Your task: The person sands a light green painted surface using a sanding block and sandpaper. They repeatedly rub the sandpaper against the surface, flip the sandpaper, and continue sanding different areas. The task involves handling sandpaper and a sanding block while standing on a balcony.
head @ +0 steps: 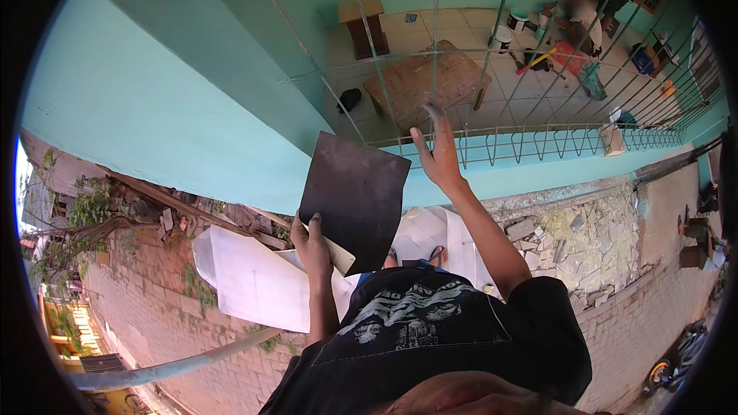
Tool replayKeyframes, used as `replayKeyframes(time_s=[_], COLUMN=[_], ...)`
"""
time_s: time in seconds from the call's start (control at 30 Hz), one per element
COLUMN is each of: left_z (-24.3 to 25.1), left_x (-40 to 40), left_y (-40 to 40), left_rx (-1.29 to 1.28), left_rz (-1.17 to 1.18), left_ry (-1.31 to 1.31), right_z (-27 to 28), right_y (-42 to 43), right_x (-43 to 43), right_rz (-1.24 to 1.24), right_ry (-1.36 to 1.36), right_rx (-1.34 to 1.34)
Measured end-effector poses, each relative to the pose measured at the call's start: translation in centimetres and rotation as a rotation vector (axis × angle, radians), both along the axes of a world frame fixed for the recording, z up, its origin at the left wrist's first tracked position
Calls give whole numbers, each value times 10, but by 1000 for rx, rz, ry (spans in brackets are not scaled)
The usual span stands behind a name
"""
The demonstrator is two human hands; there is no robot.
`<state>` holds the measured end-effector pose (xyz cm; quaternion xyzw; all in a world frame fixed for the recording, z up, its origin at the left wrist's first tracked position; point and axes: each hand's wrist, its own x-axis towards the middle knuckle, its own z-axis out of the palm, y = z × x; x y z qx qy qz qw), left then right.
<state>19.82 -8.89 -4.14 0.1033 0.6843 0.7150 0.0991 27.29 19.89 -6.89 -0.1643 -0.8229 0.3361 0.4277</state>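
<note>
My left hand (312,245) grips the lower left edge of a dark, square sheet (357,196) that looks like sandpaper, thumb on its face. A cream-coloured piece (339,256) shows beside the thumb, perhaps the sheet's folded-over back; it bears small markings. My right hand (443,155) is raised with its fingers apart, holding nothing I can see. Grey dust coats its fingertips, which are close to the bars of a metal window grille (435,23); whether they touch is unclear. Below the grille runs a turquoise sill (536,155).
White sheeting (253,282) lies around my feet. Broken stone rubble (594,230) covers the ground at right. A turquoise wall (173,109) stands at left. Behind the grille are a wooden table (426,80), paint buckets (500,39) and a person (579,17) sitting low. A pole (184,364) crosses lower left.
</note>
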Motion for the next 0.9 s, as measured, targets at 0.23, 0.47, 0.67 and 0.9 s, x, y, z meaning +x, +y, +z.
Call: replayKeyframes(time_s=[0.23, 0.47, 0.67, 0.9], left_z=[10, 8, 4, 15], left_x=[8, -17, -22, -37], left_y=[44, 45, 53, 57], left_rx=[389, 139, -65, -182], left_rz=[-19, -454, -602, -641], left_ry=[-434, -403, -229, -32], right_z=[-54, -3, 0, 9], right_y=[-72, -45, -33, -24], right_x=[60, 100, 113, 106], right_rz=[238, 118, 124, 192], right_ry=[40, -56, -187, -217], right_rx=[-1361, -1131, -963, -897])
